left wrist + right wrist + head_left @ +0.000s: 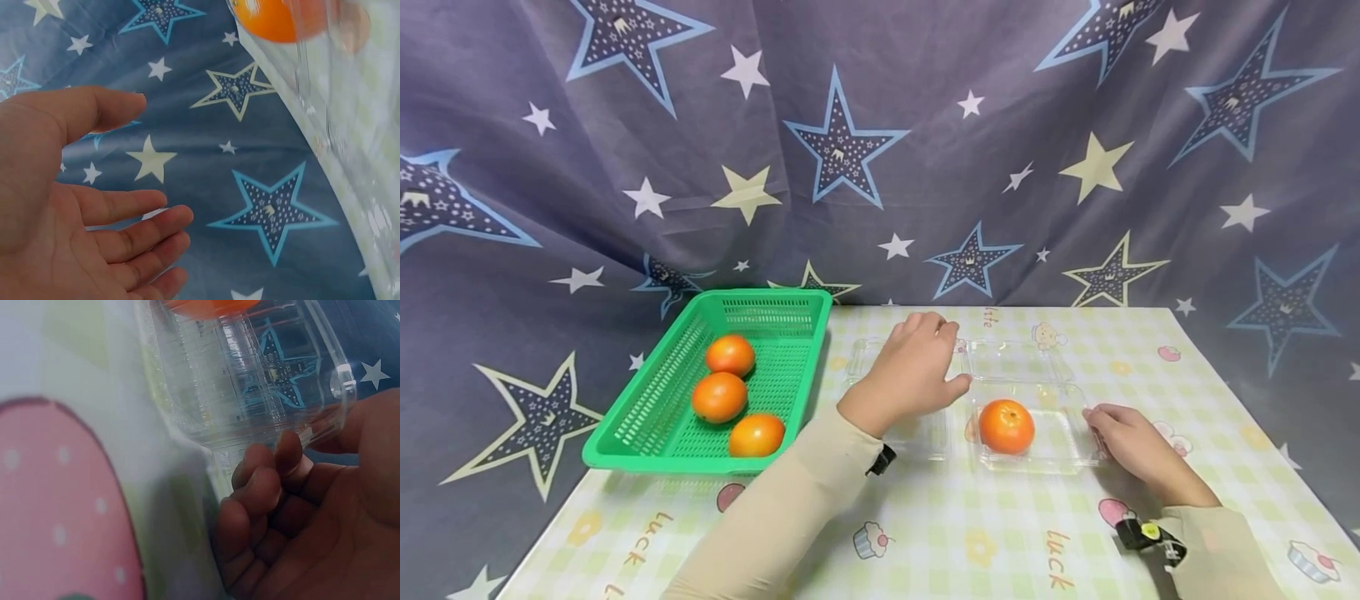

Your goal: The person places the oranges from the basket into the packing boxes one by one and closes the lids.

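Note:
In the head view, an orange (1006, 427) sits in the left part of a clear plastic clamshell box (1060, 446), whose lid (1011, 360) lies folded back behind it. My right hand (1138, 446) pinches this box at its right edge. The right wrist view shows the thumb on one side of the clear wall (340, 381) and curled fingertips (259, 481) on the other. Over a second clear box (925, 437), to the left, hovers my left hand (913, 367). Its fingers are loosely bent, and the left wrist view shows nothing between thumb and fingers (144, 237).
A green plastic basket (793, 358) on the left holds three oranges (719, 397). The boxes and basket stand on a checked tablecloth (977, 517) with printed pictures. A dark curtain with stars (865, 50) hangs right behind the table's back edge.

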`<state>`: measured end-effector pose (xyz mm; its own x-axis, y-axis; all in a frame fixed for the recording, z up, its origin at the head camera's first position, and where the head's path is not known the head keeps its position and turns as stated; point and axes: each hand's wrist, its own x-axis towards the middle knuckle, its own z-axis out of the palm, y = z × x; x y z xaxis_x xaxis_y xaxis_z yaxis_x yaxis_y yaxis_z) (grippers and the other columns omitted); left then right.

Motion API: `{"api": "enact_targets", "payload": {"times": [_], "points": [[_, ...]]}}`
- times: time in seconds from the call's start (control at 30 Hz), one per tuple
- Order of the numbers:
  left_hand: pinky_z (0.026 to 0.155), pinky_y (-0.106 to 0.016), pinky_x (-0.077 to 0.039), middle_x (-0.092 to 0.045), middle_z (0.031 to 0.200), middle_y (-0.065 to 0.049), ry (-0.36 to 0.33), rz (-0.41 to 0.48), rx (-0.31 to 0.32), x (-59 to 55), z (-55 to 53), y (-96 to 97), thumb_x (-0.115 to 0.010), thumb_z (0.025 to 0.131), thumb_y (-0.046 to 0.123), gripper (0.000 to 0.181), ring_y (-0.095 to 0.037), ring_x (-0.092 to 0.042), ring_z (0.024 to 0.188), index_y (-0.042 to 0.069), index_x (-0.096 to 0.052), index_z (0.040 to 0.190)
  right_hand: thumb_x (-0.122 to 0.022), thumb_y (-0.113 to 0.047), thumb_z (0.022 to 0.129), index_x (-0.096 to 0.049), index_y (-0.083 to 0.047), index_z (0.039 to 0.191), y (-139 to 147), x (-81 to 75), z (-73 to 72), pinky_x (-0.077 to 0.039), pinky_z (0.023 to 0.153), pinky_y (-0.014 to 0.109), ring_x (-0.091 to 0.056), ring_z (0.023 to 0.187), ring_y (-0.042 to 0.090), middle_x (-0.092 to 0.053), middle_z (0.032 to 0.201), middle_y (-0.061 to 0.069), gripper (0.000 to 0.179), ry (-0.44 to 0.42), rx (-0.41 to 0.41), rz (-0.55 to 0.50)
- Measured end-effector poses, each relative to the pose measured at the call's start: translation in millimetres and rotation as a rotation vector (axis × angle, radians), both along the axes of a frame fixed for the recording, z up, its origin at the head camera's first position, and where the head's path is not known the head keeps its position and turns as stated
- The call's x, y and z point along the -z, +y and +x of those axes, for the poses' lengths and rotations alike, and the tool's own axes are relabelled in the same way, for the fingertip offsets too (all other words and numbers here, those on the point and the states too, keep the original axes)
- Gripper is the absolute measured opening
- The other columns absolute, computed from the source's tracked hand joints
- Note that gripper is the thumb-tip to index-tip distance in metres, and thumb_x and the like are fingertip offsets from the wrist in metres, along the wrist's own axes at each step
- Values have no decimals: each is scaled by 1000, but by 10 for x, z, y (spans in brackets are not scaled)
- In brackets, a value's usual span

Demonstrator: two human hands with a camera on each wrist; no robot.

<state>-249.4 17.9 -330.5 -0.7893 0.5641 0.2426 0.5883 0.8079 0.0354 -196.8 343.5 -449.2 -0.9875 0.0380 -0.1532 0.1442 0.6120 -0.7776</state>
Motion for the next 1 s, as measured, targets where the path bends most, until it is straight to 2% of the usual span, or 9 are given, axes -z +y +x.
{"api": "enact_targets", "payload": {"times": [0.4,0.63,0.83,1.0], "points": [[107,-48,-43,-60,131,-12,70,-17,-42,-167,-134,-323,-69,91,50,65,-32,-52,123,4,-61,136,-40,-37,110,-52,-4,84,-1,-7,-8,-40,58,35,-45,58,19,-48,67,1,43,-5,5,8],[109,-51,-41,-60,133,-16,67,2,-89,-237,-195,-589,-69,91,47,68,-36,-51,127,1,-58,140,-41,-36,110,-51,-3,85,-10,-6,-13,-40,58,35,-45,58,19,-47,66,1,43,-3,3,-3],[114,-52,-37,-57,138,-16,35,-16,-142,-279,-238,-788,-67,93,51,71,-36,-47,133,2,-56,143,-40,-38,110,-51,-4,86,-9,5,-10,-40,58,34,-44,59,18,-48,67,1,44,-14,10,1],[116,-53,-37,-56,140,-19,33,-24,-147,-299,-255,-909,-66,94,49,71,-38,-47,134,0,-55,144,-40,-39,110,-52,-3,87,-18,2,-7,-39,57,34,-44,59,18,-47,68,1,44,-19,14,16]]}}
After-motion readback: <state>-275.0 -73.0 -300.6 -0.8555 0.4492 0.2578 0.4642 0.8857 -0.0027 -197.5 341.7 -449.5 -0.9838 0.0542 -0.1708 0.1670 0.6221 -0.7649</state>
